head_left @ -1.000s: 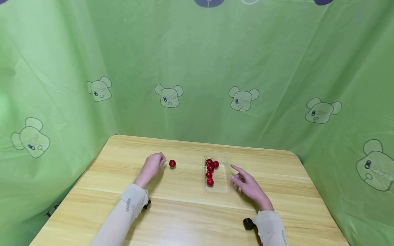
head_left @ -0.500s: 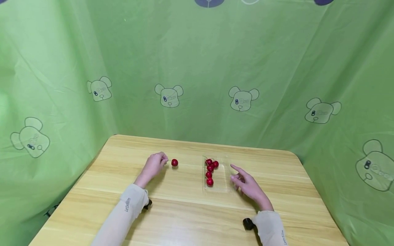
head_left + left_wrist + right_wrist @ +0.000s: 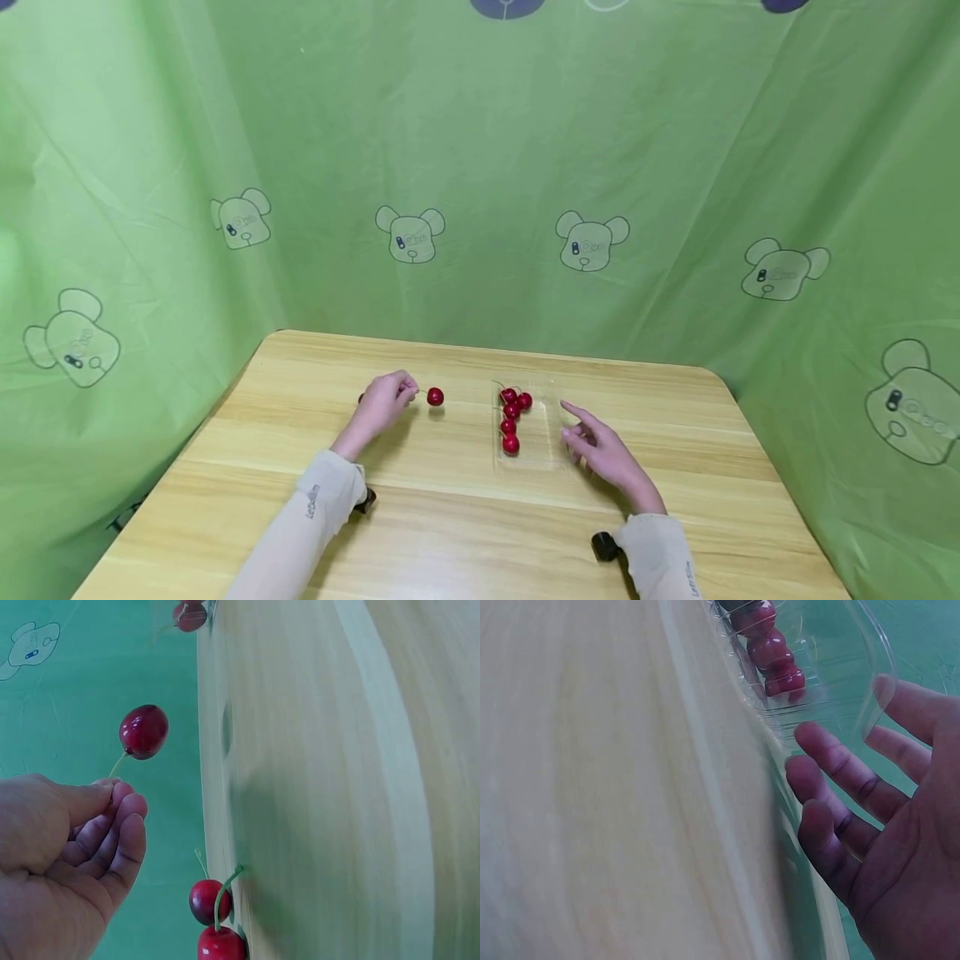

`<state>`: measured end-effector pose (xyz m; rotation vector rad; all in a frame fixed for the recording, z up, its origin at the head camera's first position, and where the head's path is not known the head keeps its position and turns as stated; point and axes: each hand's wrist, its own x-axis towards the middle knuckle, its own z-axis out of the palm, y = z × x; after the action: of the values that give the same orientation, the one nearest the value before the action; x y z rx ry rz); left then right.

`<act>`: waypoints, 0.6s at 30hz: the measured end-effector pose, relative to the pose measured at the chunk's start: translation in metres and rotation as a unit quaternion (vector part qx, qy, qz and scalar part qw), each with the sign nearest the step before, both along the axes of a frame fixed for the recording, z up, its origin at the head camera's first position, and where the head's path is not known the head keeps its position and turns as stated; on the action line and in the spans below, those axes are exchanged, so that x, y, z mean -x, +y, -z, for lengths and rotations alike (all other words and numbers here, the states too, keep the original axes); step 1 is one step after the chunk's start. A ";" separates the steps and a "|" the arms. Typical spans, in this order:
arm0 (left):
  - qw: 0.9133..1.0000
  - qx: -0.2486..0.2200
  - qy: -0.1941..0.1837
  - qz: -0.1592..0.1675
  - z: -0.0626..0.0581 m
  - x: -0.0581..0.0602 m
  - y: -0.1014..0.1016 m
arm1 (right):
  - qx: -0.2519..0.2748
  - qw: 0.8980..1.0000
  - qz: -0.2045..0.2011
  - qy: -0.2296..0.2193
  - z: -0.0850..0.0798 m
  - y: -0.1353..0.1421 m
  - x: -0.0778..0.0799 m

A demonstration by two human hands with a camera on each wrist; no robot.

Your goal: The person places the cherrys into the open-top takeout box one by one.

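My left hand (image 3: 384, 403) pinches the thin stem of a red cherry (image 3: 435, 397) between thumb and forefinger. The fruit hangs off to the right of the fingertips, above the tabletop with a shadow below it; in the left wrist view this cherry (image 3: 144, 731) stands clear of the wood. A clear plastic box (image 3: 546, 454) holds several red cherries (image 3: 511, 427) lined up along its left side. Beside the box's right wall is my right hand (image 3: 606, 450), fingers loosely spread. In the right wrist view, fingertips (image 3: 885, 688) overlap the transparent rim.
Loose cherries (image 3: 219, 943) lie on the wooden table (image 3: 450, 533) by the left hand, mostly hidden behind it in the head view. A green curtain (image 3: 480, 150) with bear-head prints surrounds the table's back and sides. Black wrist cameras (image 3: 604, 547) sit under the cuffs.
Holding the cherry by its stem, my left hand has moved a little right toward the box, uncovering part of a loose cherry behind it. My right hand and the box have stayed put.
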<state>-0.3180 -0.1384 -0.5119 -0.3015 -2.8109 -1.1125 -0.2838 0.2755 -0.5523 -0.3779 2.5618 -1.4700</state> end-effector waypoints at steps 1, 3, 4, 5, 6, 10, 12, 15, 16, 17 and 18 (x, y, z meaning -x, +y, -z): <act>1.000 -0.003 0.003 0.002 0.000 0.000 0.001 | 0.000 1.000 0.000 0.000 0.000 0.000 0.000; 1.000 -0.010 0.007 0.009 -0.001 0.000 0.003 | 0.004 1.000 0.005 -0.002 0.000 -0.001 -0.001; 1.000 -0.012 0.007 0.013 -0.001 0.000 0.004 | 0.005 1.000 0.009 -0.005 0.000 -0.001 -0.001; 1.000 -0.014 0.007 0.016 -0.001 0.000 0.005 | 0.005 1.000 0.011 -0.008 -0.001 -0.002 -0.001; 1.000 -0.015 0.007 0.019 -0.001 0.001 0.006 | 0.005 1.000 0.010 -0.009 -0.001 -0.002 -0.002; 1.000 -0.019 0.006 0.022 -0.001 0.001 0.010 | 0.006 1.000 0.008 -0.016 -0.003 -0.004 -0.001; 0.999 -0.024 0.009 0.025 -0.002 0.000 0.013 | 0.009 1.000 0.006 -0.014 -0.003 -0.005 -0.001; 0.999 -0.032 0.009 0.031 -0.004 -0.001 0.017 | 0.014 1.000 0.008 -0.014 -0.002 -0.005 -0.001; 0.999 -0.033 0.009 0.033 -0.004 -0.001 0.019 | 0.015 1.000 0.007 -0.013 -0.001 -0.005 -0.001; 0.999 -0.035 0.006 0.032 -0.005 -0.002 0.020 | 0.014 1.000 0.006 -0.013 -0.001 -0.005 -0.001; 0.999 -0.036 0.004 0.031 -0.005 -0.002 0.022 | 0.014 1.000 0.004 -0.013 -0.001 -0.005 -0.001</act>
<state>-0.3161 -0.1169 -0.5069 -0.3893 -2.7647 -1.2182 -0.2828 0.2710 -0.5515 -0.3498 2.5285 -1.5042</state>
